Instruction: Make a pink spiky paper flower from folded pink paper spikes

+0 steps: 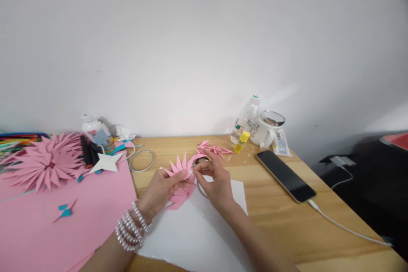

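Mid-assembly of a pink paper flower (180,170), spiky folded petals fanned out, held above the white sheet (191,233) near centre of the surface (280,216).

Left hand (161,191), bead bracelets (130,227) on the wrist, pinched closed on the flower's lower edge from 7 o'clock. Right hand (213,182) at 3 o'clock of the flower, fingertips pressed together on a petal tip; what lies between thumb and finger too small to tell.

Loose pink folded petals (212,148) at 1 o'clock of the hands, just beyond them. Glue stick (242,142) further out at 2 o'clock, beside a white mug (266,129) and a plastic bottle (247,119). Phone (285,176) on charge at 3 o'clock. Finished pink flower (47,161) at 9 o'clock on a pink sheet (63,216), white paper star (106,162) next to it.

Judged step: seating or pressing one more petal into the fan. Next move likely calls for steady pinch by left hand, fine alignment of petal edges by right hand, then another piece from the 1 o'clock pile. Fan only about half round, so well short of the finished one.
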Demonstrator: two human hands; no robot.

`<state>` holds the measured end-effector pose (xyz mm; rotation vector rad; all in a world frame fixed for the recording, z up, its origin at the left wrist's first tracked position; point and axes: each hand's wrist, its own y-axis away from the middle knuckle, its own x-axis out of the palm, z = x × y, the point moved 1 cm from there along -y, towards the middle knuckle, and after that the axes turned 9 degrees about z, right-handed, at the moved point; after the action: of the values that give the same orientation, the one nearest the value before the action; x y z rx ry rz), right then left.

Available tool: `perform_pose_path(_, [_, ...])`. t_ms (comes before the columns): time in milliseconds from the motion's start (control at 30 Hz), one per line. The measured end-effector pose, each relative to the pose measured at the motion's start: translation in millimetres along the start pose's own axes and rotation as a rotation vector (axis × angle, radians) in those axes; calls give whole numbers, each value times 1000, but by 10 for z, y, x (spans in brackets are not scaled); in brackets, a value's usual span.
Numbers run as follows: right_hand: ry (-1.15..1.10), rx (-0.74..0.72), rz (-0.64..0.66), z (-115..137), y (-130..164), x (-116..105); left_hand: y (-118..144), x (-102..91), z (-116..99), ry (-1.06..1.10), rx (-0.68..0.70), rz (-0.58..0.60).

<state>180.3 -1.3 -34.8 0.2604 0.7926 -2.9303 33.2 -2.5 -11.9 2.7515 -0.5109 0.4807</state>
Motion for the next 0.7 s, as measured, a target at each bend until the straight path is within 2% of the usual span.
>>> perform_pose_path(267, [271,-95,139,-37,18,-41,-10,-24,-10,-116,-22,-44])
perform_pose_path(500, [319,-82,183,-84,35,-16,-29,-77,48,-220,-21,-67])
perform_pose_path(700, [288,-82,188,-72,25,-31,-12,-39,24,-154,-35,-32])
